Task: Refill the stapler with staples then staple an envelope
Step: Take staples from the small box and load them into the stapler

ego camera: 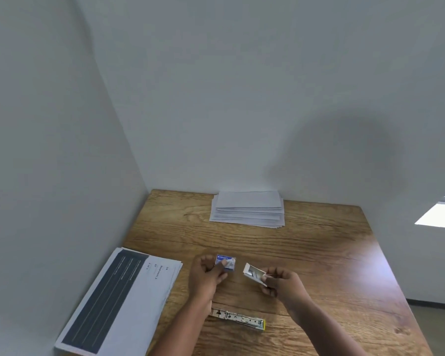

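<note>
1. A wooden desk (306, 253) sits in a corner of plain white walls.
2. The left hand (206, 276) pinches the blue staple box sleeve (226, 262) just above the desk.
3. The right hand (280, 280) grips the box's inner tray (253, 274), pulled clear of the sleeve.
4. The opened stapler (238, 317) lies near the front edge, between the forearms.
5. An envelope stack (247, 209) rests by the back wall; printed sheets (118, 299) lie at the left.

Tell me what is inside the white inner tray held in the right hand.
The right hand pinches the inner tray, tilted. Grey staple strips seem to lie inside; their number is too blurred to tell. The left hand holds the blue staple box sleeve.
</note>
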